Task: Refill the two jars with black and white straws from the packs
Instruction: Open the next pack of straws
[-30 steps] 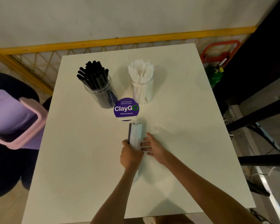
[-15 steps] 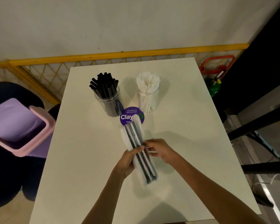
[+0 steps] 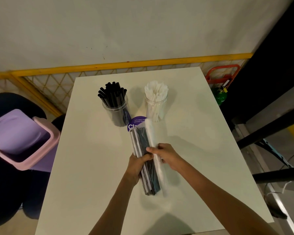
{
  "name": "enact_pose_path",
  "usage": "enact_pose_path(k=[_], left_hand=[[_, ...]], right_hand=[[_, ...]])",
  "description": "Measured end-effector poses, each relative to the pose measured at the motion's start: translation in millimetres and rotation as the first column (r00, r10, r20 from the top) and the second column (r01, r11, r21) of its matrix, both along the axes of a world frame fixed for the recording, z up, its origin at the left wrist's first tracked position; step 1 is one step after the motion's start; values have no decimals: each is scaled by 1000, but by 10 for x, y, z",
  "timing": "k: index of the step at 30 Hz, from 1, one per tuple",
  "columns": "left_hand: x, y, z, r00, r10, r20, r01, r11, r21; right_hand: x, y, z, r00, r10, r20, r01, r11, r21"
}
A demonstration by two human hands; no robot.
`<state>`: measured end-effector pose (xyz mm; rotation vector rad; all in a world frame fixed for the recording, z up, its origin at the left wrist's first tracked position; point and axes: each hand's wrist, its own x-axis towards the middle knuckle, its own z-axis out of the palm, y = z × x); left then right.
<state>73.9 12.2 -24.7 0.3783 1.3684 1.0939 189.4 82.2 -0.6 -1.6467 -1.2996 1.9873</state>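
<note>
Two clear jars stand at the back of the white table (image 3: 95,167). The left jar (image 3: 116,107) holds black straws and the right jar (image 3: 156,104) holds white straws. In front of them I hold a clear plastic pack of black and white straws (image 3: 141,141), lifted off the table and pointing away from me. My left hand (image 3: 137,164) grips the pack's middle from the left. My right hand (image 3: 166,156) pinches its loose plastic edge from the right.
A round purple sticker (image 3: 134,123) lies on the table between the jars, partly hidden by the pack. A pink and purple bin (image 3: 22,138) stands left of the table. A yellow mesh fence (image 3: 46,85) runs behind. Dark frames and a green bottle (image 3: 220,95) sit to the right.
The pack has been raised from the table and turned flat side up, showing the black and white straws. Both hands have kept hold of it. The view has tilted up.
</note>
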Motion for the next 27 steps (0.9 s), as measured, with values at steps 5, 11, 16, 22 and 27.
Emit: enact_pose_path(k=[5,11,16,22,27], left_hand=[[-101,-46,75,998,40,39,-36,995,-98],[-146,-51,111,990,102,93,-90,989,-116],[-211,-111,154,989,108,101,-98,990,-100],[-176,-157,184,990,106,90,-96,989,-110],[-149,-219,202,993,83,82,-76,993,-95]], right_hand=[[139,69,75,996,-77,-45,80,995,55],[165,55,191,1000,-7,-29,7,1000,3],[281,176,153,990,5,140,-31,982,184],[451,348,260,987,-124,103,96,964,249],[456,304,78,892,-88,444,-163,852,497]])
